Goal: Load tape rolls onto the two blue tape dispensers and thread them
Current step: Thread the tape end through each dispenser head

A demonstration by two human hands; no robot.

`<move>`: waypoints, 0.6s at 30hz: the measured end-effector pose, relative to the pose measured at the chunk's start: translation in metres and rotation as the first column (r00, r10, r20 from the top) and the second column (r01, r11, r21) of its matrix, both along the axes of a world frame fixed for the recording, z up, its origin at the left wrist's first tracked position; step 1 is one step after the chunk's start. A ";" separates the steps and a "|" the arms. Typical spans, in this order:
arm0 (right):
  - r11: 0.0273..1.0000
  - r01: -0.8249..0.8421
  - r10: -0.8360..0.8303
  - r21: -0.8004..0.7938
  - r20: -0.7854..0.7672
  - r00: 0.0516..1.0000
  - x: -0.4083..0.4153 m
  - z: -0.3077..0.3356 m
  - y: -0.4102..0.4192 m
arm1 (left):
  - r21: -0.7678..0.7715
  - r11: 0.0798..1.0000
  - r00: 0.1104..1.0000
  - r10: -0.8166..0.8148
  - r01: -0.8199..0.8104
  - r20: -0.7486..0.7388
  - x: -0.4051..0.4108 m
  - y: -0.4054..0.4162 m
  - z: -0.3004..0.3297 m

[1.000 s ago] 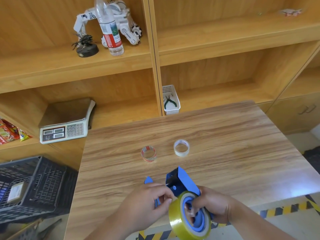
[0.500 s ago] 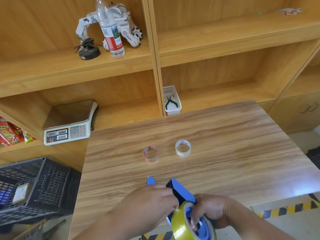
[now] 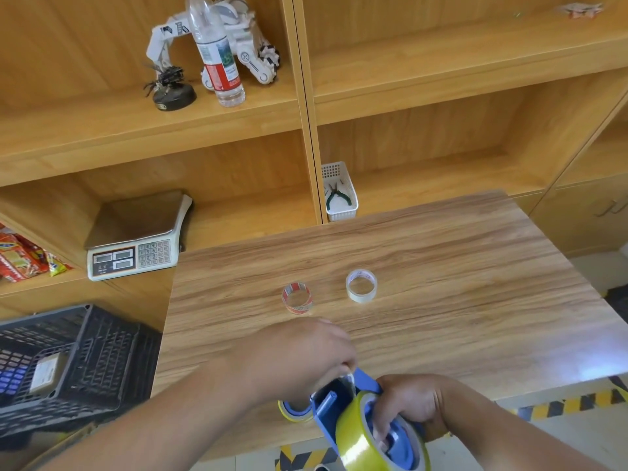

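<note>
Left hand [image 3: 299,358] now higher; two spare rolls [image 3: 296,298] beyond.

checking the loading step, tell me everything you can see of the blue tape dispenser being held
The blue plastic tape dispenser is held above the near edge of the wooden table, its front end pointing away from the person. A yellowish translucent tape roll sits on its blue hub. The right hand grips the roll and hub, fingers inside the core. The left hand pinches a clear tape end at the dispenser's front. Its handle is hidden.
</note>
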State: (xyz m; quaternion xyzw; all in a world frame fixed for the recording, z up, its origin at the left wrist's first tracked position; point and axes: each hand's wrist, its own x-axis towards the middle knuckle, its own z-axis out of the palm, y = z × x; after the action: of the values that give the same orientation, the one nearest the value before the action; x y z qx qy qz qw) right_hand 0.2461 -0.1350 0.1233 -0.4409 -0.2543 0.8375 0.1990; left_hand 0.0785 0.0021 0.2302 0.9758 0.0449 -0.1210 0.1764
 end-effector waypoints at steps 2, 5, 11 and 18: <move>0.998 0.064 -0.064 0.005 -0.062 0.996 -0.001 0.004 0.001 | -0.035 0.998 0.998 0.059 -0.058 0.024 0.003 0.006 0.007; 0.993 0.117 -0.115 0.029 -0.062 0.991 -0.002 0.005 0.007 | -0.073 0.989 0.990 0.132 -0.128 0.055 0.003 0.016 0.015; 0.973 0.230 -0.225 0.033 -0.106 0.969 0.005 0.000 0.007 | -0.098 0.954 0.954 0.290 -0.282 0.077 -0.009 0.039 0.025; 0.971 0.225 -0.221 0.084 -0.046 0.974 -0.008 0.001 0.004 | -0.145 0.914 0.925 0.379 -0.378 -0.022 -0.016 0.044 0.016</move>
State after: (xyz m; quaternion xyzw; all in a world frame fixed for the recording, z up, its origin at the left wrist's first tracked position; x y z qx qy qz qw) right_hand 0.2380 -0.1308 0.1247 -0.4422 -0.2363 0.8055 0.3157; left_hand 0.0627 0.0461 0.2458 0.9335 0.2231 -0.0844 0.2677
